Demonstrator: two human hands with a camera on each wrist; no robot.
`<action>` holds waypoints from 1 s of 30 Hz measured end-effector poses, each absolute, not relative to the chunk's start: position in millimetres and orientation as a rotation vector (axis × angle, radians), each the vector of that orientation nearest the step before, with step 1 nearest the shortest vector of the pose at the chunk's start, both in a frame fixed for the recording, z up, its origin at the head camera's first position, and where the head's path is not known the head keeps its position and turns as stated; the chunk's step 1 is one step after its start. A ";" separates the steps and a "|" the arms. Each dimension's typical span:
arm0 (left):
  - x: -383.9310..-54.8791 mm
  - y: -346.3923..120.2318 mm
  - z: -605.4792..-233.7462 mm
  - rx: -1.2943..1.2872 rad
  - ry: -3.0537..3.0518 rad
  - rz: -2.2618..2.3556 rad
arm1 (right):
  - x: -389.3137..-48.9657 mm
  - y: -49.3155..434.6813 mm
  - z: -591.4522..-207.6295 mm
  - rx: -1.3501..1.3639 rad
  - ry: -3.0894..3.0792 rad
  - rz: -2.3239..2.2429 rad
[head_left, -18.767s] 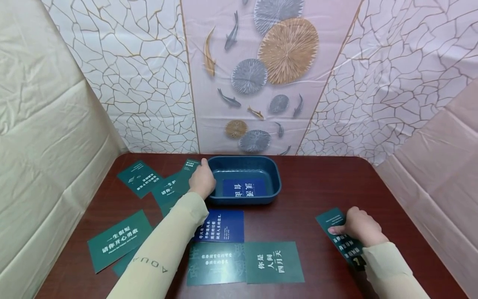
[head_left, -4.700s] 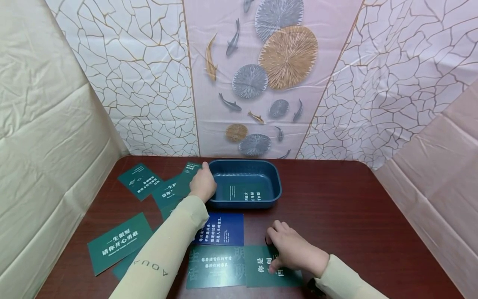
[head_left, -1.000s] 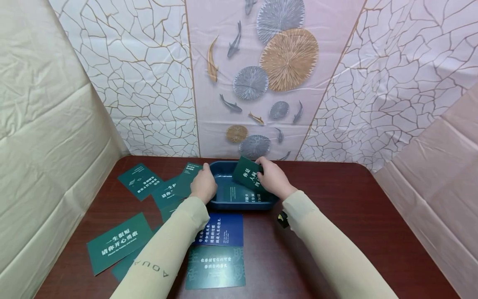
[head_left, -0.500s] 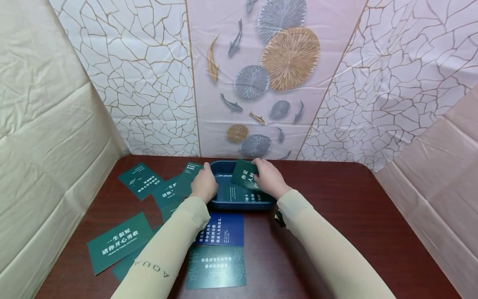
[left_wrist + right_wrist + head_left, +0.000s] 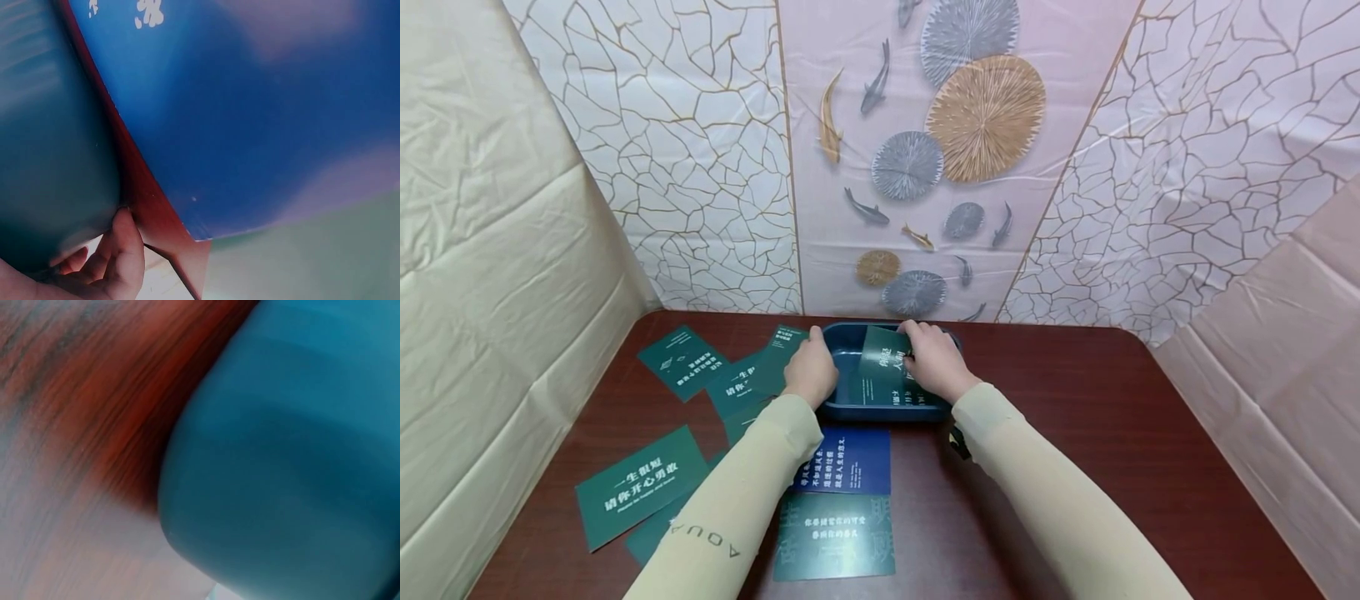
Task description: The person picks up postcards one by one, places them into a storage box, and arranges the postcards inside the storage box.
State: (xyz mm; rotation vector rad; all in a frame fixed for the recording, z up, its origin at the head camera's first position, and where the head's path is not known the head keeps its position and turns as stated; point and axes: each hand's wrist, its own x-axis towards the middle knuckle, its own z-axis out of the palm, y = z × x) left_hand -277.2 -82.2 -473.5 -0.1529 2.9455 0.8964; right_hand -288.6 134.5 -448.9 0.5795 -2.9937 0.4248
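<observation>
A dark blue rectangular dish (image 5: 842, 410) stands at the middle back of the table. My left hand (image 5: 811, 369) holds its left end; in the left wrist view the fingers (image 5: 128, 250) pinch the rim. My right hand (image 5: 934, 362) reaches over the right end, holding a green printed card (image 5: 880, 350) between thumb and fingers. The card is low inside the dish, overlapping another green card (image 5: 872, 393) lying there. The hand hides its right part. In the right wrist view the dish's outer wall fills much of the picture and the hand does not show.
In front of the dish lie a blue card (image 5: 863, 461) and a green card (image 5: 833, 537). Several green cards, one of them (image 5: 642, 487) nearest the front, spread over the left of the brown table (image 5: 1075, 442). A patterned cloth (image 5: 722, 208) hangs behind.
The right hand earlier put a green card over the blue one in the dish, then lifted another from the table front. Now it has lowered that card inside, leftward. The left hand stayed put.
</observation>
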 end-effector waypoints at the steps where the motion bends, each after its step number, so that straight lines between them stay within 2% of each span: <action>1: -277.2 -82.2 -473.6 -0.153 2.947 0.896 | -288.0 134.3 -449.4 0.586 -2.997 0.407; 30: -277.7 -82.2 -473.9 -0.143 2.954 0.864 | -275.0 124.7 -451.4 0.661 -3.149 0.366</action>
